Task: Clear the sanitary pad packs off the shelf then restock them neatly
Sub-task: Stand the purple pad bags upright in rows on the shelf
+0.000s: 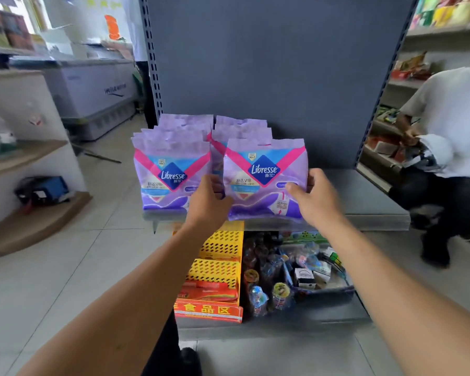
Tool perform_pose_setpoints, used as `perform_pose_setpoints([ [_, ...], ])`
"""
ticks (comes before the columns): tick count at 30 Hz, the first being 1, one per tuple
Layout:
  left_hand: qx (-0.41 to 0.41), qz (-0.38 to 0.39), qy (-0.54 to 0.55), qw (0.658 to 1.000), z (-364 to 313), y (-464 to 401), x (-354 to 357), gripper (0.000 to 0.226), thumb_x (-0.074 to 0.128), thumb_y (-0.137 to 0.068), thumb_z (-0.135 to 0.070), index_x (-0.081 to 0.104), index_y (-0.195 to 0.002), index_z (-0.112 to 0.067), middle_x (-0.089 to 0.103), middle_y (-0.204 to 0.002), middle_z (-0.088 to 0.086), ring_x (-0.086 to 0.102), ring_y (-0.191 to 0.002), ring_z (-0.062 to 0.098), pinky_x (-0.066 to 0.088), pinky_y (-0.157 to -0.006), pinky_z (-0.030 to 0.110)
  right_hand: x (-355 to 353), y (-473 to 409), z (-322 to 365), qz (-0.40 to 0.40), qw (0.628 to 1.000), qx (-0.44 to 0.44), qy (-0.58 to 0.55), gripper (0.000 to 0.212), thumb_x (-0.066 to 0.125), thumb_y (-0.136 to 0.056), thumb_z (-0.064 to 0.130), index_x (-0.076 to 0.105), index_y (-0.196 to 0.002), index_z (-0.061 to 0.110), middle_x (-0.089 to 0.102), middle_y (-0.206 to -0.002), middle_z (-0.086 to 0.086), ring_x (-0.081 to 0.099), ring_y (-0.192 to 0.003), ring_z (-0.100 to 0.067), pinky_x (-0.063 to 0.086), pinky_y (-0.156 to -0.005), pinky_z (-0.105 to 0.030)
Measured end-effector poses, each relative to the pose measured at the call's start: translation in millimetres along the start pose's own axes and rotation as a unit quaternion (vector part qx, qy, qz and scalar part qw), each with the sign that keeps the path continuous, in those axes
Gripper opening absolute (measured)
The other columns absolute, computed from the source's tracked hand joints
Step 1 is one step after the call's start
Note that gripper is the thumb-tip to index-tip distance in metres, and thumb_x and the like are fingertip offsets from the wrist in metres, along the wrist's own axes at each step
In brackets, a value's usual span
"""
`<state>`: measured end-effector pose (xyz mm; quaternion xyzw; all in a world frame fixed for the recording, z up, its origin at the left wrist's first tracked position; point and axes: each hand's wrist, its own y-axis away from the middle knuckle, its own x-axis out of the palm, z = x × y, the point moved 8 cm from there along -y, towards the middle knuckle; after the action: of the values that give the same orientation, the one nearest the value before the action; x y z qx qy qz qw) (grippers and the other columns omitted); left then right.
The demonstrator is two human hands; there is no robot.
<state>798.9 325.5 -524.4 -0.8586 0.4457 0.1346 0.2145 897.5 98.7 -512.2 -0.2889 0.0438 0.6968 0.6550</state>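
On the lower shelf, a yellow perforated rack (pixel 220 253) holds red packets, and a tray (pixel 323 287) right of it holds small boxes. We grip the front right pad pack (pixel 263 180) upright at the grey shelf's (pixel 364 210) near edge, left hand (pixel 208 202) and right hand (pixel 314 198) clasping its sides

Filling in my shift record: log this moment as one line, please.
stage: restocking | left hand + right hand: grip front pack by sides | place: grey shelf, right row | left row: standing
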Motion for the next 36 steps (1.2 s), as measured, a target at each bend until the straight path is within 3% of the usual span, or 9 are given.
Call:
perform_pose_setpoints([
  [6,0.057,-0.006,-0.129,0.99,24.1,-8.8,4.2,0.024,0.061,-0.089,-0.016,0.06,-0.113,-0.013,0.065,-0.105,0.001,0.06,-0.094,0.02,0.051,-0.083,0.034,18.6,-26.5,-7.4,-0.017,0.999,0.008,-0.031,0.028,0.063,-0.093,0.031,0.047,-0.111,0.017,0.06,-0.105,0.005,0.054,-0.075,0.008,0.039,-0.044,-0.005],
  [9,0.058,-0.011,-0.159,0.985,36.0,-15.3,6.1,0.024,0.06,-0.088,-0.018,0.061,-0.112,-0.014,0.064,-0.108,0.003,0.058,-0.097,0.02,0.049,-0.084,0.034,32.5,-37.3,-6.1,-0.009,0.999,-0.004,-0.046,0.029,0.065,-0.091,0.03,0.048,-0.11,0.016,0.061,-0.103,0.006,0.059,-0.08,0.001,0.039,-0.046,-0.005],
  [13,0.053,-0.022,-0.157,0.986,45.3,-17.6,5.7,0.021,0.058,-0.09,-0.02,0.061,-0.111,-0.018,0.063,-0.107,-0.001,0.057,-0.092,0.016,0.048,-0.079,0.03,62.3,-40.0,-11.7,0.04,0.999,-0.021,-0.012,0.026,0.064,-0.092,0.03,0.046,-0.109,0.019,0.059,-0.102,0.01,0.059,-0.084,-0.003,0.041,-0.053,-0.009],
  [16,0.052,-0.019,-0.16,0.986,49.3,-17.9,7.0,0.022,0.057,-0.09,-0.021,0.061,-0.112,-0.018,0.064,-0.108,-0.002,0.058,-0.093,0.015,0.051,-0.08,0.031,76.2,-37.0,-20.2,0.046,0.999,-0.009,-0.012,0.027,0.063,-0.093,0.03,0.045,-0.109,0.017,0.059,-0.107,0.005,0.054,-0.078,0.002,0.038,-0.049,-0.007],
  [21,0.063,-0.013,-0.166,0.984,48.7,-16.8,6.3,0.022,0.058,-0.09,-0.021,0.061,-0.112,-0.019,0.065,-0.108,-0.003,0.06,-0.093,0.014,0.054,-0.081,0.032,85.9,-35.0,-25.8,0.072,0.997,-0.009,-0.01,0.034,0.061,-0.094,0.03,0.044,-0.121,0.019,0.056,-0.114,0.008,0.054,-0.092,-0.003,0.039,-0.054,-0.008],
  [28,0.07,-0.034,-0.157,0.985,47.6,-18.6,-12.9,0.011,0.061,-0.09,-0.022,0.062,-0.1,-0.018,0.066,-0.093,-0.003,0.062,-0.083,0.017,0.054,-0.075,0.036,81.0,-38.3,-22.1,0.05,0.998,-0.02,-0.021,0.034,0.062,-0.093,0.029,0.045,-0.121,0.02,0.056,-0.112,0.01,0.056,-0.093,-0.002,0.041,-0.051,-0.005],
  [36,0.056,-0.005,-0.15,0.987,54.0,-22.6,-17.4,0.018,0.063,-0.09,-0.022,0.062,-0.106,-0.015,0.067,-0.1,-0.001,0.062,-0.089,0.017,0.054,-0.081,0.035,87.4,-39.3,-26.2,0.057,0.998,-0.007,-0.015,0.037,0.062,-0.093,0.03,0.041,-0.123,0.021,0.057,-0.118,0.006,0.058,-0.095,-0.005,0.047,-0.059,-0.014],
])
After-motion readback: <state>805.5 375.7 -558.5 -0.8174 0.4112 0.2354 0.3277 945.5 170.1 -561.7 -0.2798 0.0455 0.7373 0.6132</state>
